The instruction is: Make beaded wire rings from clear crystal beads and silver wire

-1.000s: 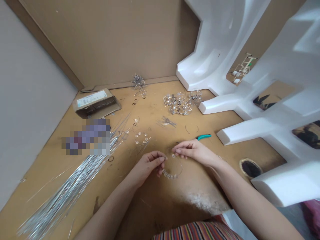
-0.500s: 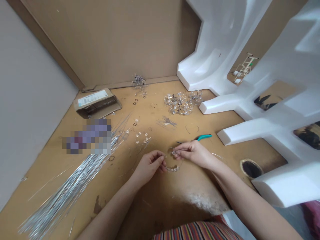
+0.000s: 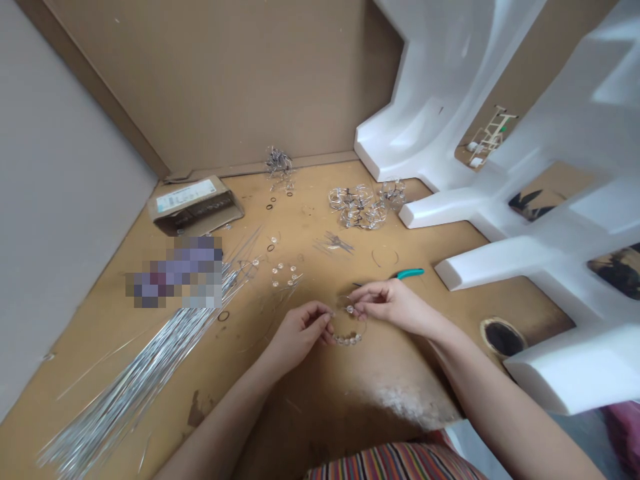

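Between my hands is a thin wire ring with several clear beads (image 3: 348,340) strung along its near side. My left hand (image 3: 306,328) pinches the wire's left side between thumb and fingers. At the ring's far right, my right hand (image 3: 385,303) has its fingertips closed beside a single clear bead (image 3: 350,309) on the wire. Just beyond the right hand lie pliers with teal handles (image 3: 410,273), their jaws partly hidden by the hand. A small group of loose clear beads (image 3: 281,267) lies on the table beyond my left hand.
A long bundle of metal wires (image 3: 150,373) stretches across the left. Behind it stands an open cardboard box (image 3: 195,203). Finished-looking beaded wire rings (image 3: 357,205) are heaped at the back, near short wire pieces (image 3: 335,243). White molded foam pieces (image 3: 480,267) border the right side.
The single bead now shows more clearly at my right fingertips, which have shifted slightly right. The ring looks a little wider, and my left hand keeps its pinch almost in place.
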The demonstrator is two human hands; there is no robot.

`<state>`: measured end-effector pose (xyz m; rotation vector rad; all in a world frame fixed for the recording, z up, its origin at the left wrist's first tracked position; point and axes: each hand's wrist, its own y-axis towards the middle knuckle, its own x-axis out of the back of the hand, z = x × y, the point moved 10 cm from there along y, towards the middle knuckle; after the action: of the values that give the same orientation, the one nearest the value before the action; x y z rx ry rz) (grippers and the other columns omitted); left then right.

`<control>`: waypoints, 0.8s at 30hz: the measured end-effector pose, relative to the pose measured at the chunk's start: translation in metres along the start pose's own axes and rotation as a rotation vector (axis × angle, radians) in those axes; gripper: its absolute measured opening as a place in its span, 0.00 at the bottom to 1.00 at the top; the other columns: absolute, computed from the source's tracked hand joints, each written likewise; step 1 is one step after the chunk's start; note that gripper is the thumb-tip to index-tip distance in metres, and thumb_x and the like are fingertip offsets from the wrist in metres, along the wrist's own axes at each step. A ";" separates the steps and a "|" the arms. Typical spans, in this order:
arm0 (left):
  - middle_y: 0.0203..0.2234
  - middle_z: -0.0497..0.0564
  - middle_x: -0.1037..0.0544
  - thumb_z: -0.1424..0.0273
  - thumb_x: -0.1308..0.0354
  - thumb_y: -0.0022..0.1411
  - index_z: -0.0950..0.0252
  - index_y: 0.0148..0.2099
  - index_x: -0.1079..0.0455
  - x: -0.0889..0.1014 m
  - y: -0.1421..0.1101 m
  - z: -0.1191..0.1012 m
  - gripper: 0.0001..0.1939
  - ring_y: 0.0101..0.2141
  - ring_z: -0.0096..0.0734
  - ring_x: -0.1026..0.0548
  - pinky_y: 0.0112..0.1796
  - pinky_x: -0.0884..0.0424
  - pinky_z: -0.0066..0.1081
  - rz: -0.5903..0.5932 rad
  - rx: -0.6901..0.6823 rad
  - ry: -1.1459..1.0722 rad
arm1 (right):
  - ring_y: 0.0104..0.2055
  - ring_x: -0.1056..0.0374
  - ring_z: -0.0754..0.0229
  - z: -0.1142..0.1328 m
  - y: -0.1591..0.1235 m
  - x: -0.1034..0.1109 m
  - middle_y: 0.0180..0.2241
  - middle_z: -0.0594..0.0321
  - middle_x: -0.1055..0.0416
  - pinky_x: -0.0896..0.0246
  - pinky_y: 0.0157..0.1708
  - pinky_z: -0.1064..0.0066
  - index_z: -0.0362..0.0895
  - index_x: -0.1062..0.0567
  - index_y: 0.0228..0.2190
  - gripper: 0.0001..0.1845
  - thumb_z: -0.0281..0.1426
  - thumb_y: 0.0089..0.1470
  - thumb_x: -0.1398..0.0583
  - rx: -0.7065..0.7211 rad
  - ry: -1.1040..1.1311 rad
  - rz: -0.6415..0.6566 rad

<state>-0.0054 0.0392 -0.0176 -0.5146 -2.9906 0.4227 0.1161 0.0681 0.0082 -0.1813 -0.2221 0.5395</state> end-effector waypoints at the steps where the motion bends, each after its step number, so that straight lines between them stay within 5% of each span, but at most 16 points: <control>1: 0.23 0.47 0.29 0.63 0.47 0.56 0.68 0.33 0.36 0.000 0.000 0.000 0.11 0.22 0.27 0.27 0.27 0.31 0.29 0.002 -0.006 -0.003 | 0.31 0.32 0.62 0.001 0.000 -0.001 0.28 0.59 0.26 0.37 0.35 0.69 0.38 0.27 0.37 0.16 0.30 0.43 0.39 -0.003 -0.002 0.020; 8: 0.22 0.47 0.29 0.63 0.47 0.55 0.67 0.36 0.34 0.005 0.000 -0.002 0.12 0.20 0.24 0.33 0.22 0.36 0.26 -0.038 -0.021 0.037 | 0.28 0.34 0.65 0.002 0.001 -0.005 0.26 0.63 0.29 0.38 0.33 0.71 0.39 0.28 0.38 0.18 0.31 0.42 0.37 0.022 0.044 0.070; 15: 0.32 0.50 0.25 0.64 0.46 0.56 0.66 0.37 0.31 0.007 -0.001 -0.020 0.10 0.37 0.31 0.30 0.42 0.37 0.31 -0.058 -0.165 0.010 | 0.27 0.33 0.64 0.001 0.000 -0.023 0.26 0.62 0.28 0.37 0.33 0.70 0.40 0.28 0.37 0.16 0.34 0.44 0.38 0.066 0.047 0.179; 24: 0.21 0.45 0.30 0.67 0.42 0.54 0.66 0.35 0.30 -0.002 0.000 -0.005 0.08 0.25 0.23 0.35 0.32 0.40 0.25 0.054 -0.066 -0.277 | 0.27 0.32 0.64 0.001 0.000 -0.031 0.26 0.63 0.28 0.36 0.33 0.69 0.40 0.29 0.38 0.16 0.33 0.45 0.38 0.071 0.116 0.210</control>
<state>-0.0029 0.0399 -0.0127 -0.5882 -3.2721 0.4333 0.0902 0.0516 0.0037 -0.1673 -0.0703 0.7424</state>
